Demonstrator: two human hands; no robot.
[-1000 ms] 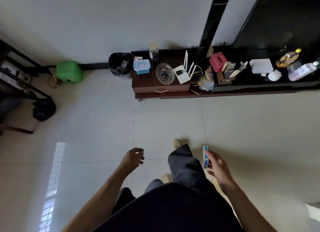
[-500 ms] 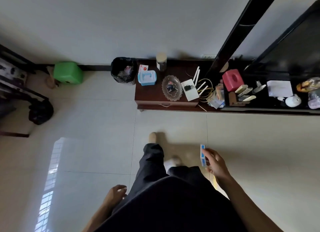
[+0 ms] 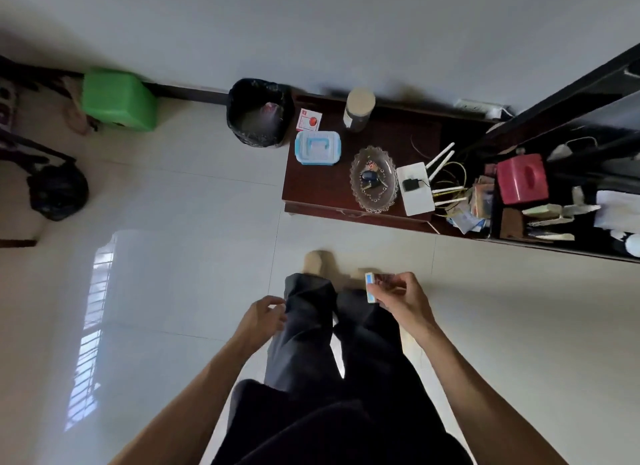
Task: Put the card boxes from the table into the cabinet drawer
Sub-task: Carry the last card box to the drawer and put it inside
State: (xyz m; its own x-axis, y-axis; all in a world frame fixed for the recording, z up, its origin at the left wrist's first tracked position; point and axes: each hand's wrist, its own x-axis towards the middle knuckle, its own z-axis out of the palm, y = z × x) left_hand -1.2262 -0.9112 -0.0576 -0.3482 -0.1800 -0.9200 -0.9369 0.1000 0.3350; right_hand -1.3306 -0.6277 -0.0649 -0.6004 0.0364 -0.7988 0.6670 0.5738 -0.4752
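Note:
My right hand (image 3: 400,296) grips a small blue and white card box (image 3: 370,286), held edge-on above the floor in front of my legs. My left hand (image 3: 265,317) hangs beside my left thigh, fingers loosely curled with nothing in them. Ahead stands the dark red-brown cabinet (image 3: 322,190), seen from above. Its drawer front (image 3: 346,212) is shut and only a thin strip of it shows. A red and white card packet (image 3: 309,119) lies on the cabinet top at the back left.
On the cabinet top sit a blue-lidded plastic box (image 3: 318,148), a glass dish (image 3: 373,178), a white router (image 3: 415,188) and a jar (image 3: 358,108). A black waste bin (image 3: 257,111) stands left of the cabinet, a green stool (image 3: 117,99) further left. A cluttered black TV stand (image 3: 554,201) runs right.
I have walked closer to the cabinet. My left hand has swung forward again beside my thigh. The right hand still carries the card box, now nearer the middle.

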